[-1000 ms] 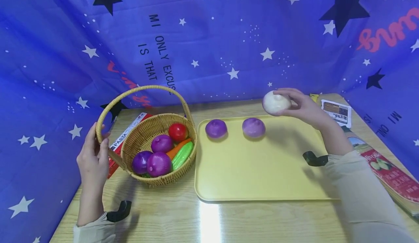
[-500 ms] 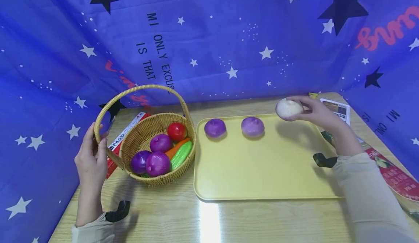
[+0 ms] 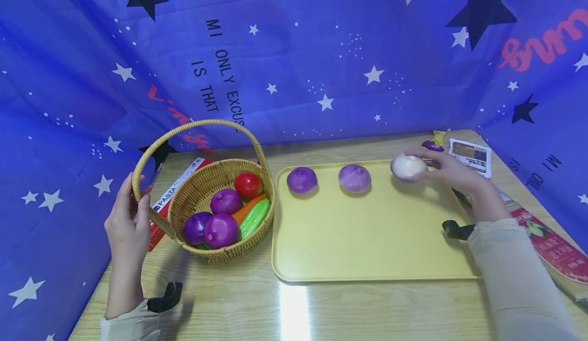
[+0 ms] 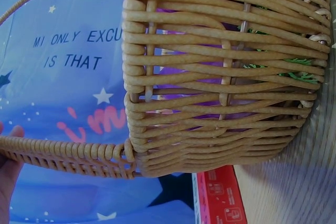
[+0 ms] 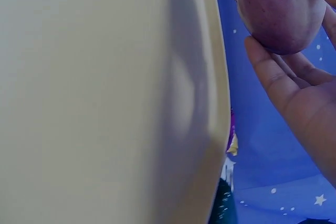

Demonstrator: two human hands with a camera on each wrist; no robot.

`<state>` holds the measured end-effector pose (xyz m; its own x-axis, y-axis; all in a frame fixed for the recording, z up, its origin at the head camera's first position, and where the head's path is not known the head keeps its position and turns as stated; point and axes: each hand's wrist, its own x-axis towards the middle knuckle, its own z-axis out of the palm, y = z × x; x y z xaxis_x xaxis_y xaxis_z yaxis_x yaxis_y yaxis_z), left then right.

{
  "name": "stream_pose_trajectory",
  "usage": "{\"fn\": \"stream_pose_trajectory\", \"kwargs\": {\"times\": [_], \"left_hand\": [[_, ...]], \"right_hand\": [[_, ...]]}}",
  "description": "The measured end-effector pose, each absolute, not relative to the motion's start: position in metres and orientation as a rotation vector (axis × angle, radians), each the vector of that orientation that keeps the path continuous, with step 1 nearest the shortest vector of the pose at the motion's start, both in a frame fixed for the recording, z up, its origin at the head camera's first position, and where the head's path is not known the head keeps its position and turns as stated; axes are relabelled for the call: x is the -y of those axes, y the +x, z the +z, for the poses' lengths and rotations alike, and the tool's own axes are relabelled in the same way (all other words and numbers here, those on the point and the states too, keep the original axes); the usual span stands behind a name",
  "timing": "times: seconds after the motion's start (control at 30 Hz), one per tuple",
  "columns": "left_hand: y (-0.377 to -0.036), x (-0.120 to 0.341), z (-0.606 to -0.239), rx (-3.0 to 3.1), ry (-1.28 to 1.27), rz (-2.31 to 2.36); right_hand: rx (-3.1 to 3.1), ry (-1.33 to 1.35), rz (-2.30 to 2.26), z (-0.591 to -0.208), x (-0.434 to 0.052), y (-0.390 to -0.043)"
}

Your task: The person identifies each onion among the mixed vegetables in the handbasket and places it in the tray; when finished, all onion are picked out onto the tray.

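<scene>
My left hand (image 3: 128,234) holds the handle (image 3: 202,122) of a wicker basket (image 3: 229,253), its fingers curled around the left side. In the left wrist view, the woven basket wall (image 4: 220,61) fills much of the picture. Inside lie several purple onions (image 3: 222,230), a tomato (image 3: 249,185), a carrot (image 3: 243,212) and a light green vegetable (image 3: 254,218). Over the back right of a yellow tray (image 3: 367,234), my right hand (image 3: 447,170) grips a white-and-purple onion (image 3: 406,167) by its sides. Two purple onions, one darker (image 3: 302,180) and one paler (image 3: 354,178), sit along the tray's back.
A red pasta box (image 3: 176,183) lies partly behind the basket. Beyond the tray's right edge are a red-labelled package (image 3: 544,241), a white-framed card (image 3: 470,157) and small wrapped candies (image 3: 436,141). Blue star-patterned cloth (image 3: 294,65) hangs around the wooden table (image 3: 220,300).
My right hand has carried the white-and-purple onion to the right and then lower toward the tray's back right corner. The left hand keeps its grip on the basket handle.
</scene>
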<state>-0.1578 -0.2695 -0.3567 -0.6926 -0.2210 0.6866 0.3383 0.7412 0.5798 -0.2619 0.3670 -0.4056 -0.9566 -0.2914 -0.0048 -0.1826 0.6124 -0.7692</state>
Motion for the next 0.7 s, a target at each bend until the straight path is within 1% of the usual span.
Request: {"fn": "stream_pose_trajectory", "kwargs": {"times": [0.23, 0.47, 0.7], "left_hand": [[-0.159, 0.270, -0.357, 2.144, -0.098, -0.917], [-0.159, 0.270, -0.357, 2.142, -0.098, -0.923], [-0.159, 0.270, -0.357, 2.151, -0.080, -0.919]], "right_hand": [[-2.646, -0.340, -1.261, -0.417, -0.375, -0.264], [-2.633, -0.399, -1.211, -0.429, -0.380, -0.265], [-2.611, -0.435, -1.262, -0.430, -0.383, -0.264]]}}
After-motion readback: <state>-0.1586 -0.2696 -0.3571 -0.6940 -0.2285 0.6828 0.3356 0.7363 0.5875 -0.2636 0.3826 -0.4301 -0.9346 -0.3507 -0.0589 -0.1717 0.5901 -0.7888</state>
